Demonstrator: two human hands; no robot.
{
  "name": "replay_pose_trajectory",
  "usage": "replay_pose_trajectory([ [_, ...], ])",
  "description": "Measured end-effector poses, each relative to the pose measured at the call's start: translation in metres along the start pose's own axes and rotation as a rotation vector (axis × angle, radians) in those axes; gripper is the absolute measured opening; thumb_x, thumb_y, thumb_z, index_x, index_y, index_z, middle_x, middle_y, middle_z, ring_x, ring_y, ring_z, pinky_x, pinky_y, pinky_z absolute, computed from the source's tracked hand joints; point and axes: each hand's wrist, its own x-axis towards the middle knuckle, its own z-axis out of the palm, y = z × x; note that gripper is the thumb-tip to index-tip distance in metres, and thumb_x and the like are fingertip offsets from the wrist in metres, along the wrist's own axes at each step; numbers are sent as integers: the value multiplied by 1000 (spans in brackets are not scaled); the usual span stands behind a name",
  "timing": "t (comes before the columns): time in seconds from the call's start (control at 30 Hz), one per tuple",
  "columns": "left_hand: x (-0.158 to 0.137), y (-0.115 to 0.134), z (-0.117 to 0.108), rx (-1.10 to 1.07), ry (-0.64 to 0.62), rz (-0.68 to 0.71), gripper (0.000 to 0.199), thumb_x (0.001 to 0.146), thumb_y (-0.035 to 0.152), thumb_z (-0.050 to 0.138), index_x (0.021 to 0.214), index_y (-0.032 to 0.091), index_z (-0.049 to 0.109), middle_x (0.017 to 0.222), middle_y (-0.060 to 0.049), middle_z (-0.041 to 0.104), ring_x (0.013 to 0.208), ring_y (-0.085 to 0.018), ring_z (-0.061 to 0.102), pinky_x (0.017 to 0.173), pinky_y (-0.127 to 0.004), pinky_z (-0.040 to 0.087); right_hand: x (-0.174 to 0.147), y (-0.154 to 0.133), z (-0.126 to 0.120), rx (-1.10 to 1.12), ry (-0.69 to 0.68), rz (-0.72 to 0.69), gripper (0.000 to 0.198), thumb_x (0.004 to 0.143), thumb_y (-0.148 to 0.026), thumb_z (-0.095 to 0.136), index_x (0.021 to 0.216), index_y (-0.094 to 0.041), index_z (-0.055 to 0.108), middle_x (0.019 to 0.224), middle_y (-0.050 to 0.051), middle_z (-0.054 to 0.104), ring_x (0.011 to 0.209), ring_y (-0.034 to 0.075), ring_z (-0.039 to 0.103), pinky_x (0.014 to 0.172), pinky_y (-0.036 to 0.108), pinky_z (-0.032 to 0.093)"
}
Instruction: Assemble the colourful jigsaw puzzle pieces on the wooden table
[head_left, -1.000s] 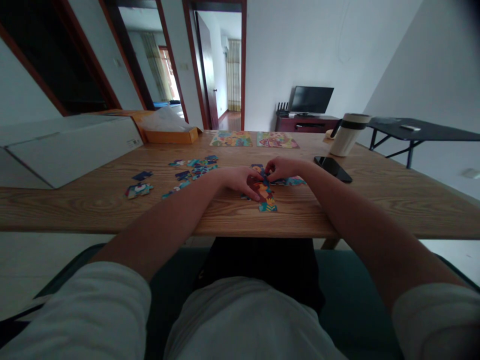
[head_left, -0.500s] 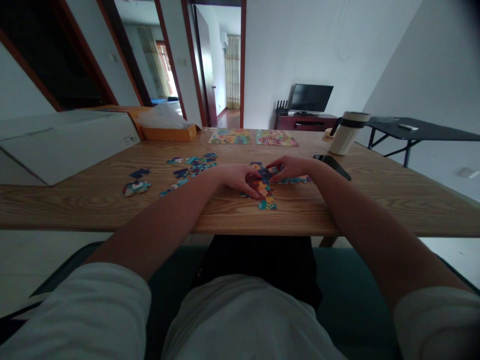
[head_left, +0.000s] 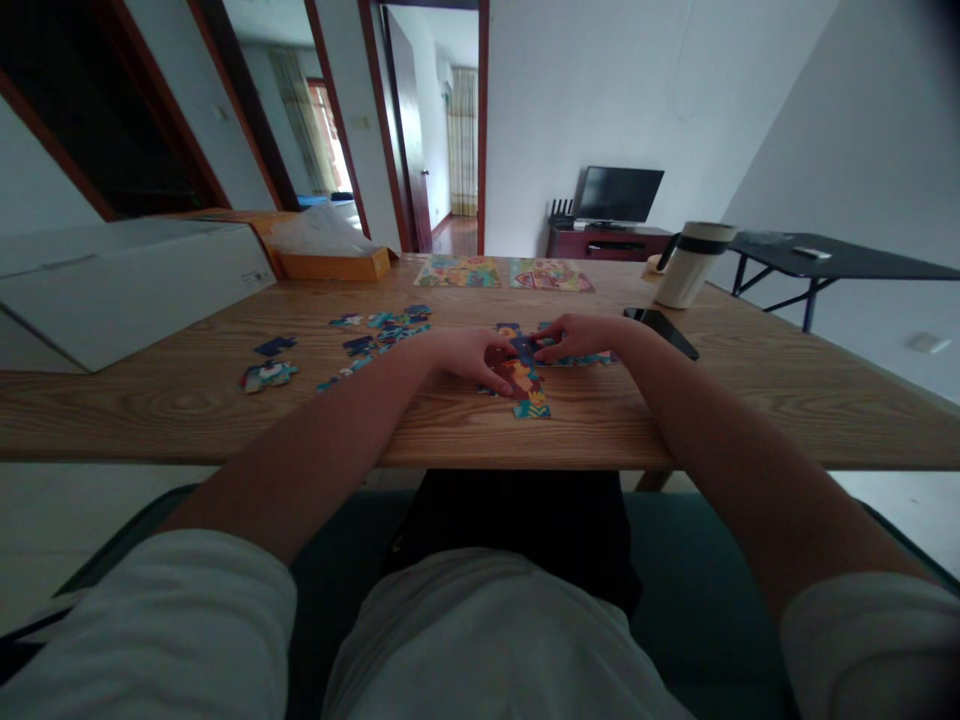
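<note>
A partly joined jigsaw puzzle (head_left: 519, 376) lies on the wooden table in front of me, with brown, orange and teal pieces. My left hand (head_left: 480, 358) rests at its left side, thumb and fingers spread apart over the pieces. From the right, my right hand (head_left: 566, 338) reaches in, its fingertips bent on a dark blue puzzle piece (head_left: 524, 348) near the top of the joined part. Teal joined pieces (head_left: 596, 359) show partly under the right wrist. Loose puzzle pieces (head_left: 386, 335) lie in a group left of my left hand, partly hidden by the forearm.
Further left are a dark piece (head_left: 275, 346) and a small joined cluster (head_left: 268, 376). A white box (head_left: 142, 285) and an orange tray (head_left: 337, 266) stand at the left. Two picture sheets (head_left: 459, 272) lie at the back. A phone (head_left: 664, 332) and a white tumbler (head_left: 694, 268) are right.
Both hands stay at the puzzle with only slight finger movement. The whole view has shifted a little; the pieces on the table look unchanged.
</note>
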Motion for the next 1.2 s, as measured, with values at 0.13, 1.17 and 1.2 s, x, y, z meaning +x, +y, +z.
replay_pose_trajectory([
  [0.13,1,-1,1,32,19,-7,82,70,71,71,141,31,60,123,-3,71,108,-25,63,94,-31,43,1,2,1,9,13,7,58,89,-55,64,143,-31,63,120,2,77,101,27,71,87,33,51],
  [1.17,2,4,-2,15,-49,9,84,72,70,72,142,26,58,124,-7,70,107,-25,65,91,-31,45,12,-5,11,-40,87,110,51,98,-53,51,141,-28,65,113,6,79,93,25,72,87,31,52],
  [1.2,3,4,-2,25,-45,12,82,73,70,71,142,26,58,125,-6,70,108,-25,65,92,-31,45,14,-4,12,-30,91,115,50,98,-51,51,140,-28,65,116,6,78,94,24,72,88,31,52],
])
